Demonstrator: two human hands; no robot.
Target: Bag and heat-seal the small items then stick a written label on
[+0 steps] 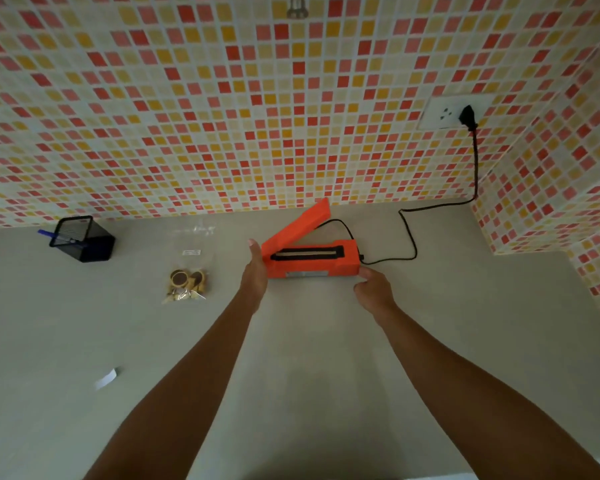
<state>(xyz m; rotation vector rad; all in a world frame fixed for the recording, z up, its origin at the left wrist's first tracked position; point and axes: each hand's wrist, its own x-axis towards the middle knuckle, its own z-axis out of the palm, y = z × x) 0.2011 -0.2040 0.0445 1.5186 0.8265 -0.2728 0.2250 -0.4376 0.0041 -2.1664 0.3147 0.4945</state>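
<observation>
Left hand (255, 268), right hand (373, 289) flank orange sealer (312, 261); sticker (305, 274) unreadable

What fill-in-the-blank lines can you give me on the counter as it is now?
The lid of the orange heat sealer is ____, not shut.
Its black cord is plugged into the wall ____.
The bag of small items lies on the sealer's ____ side.
Missing: open; socket; left.
</observation>
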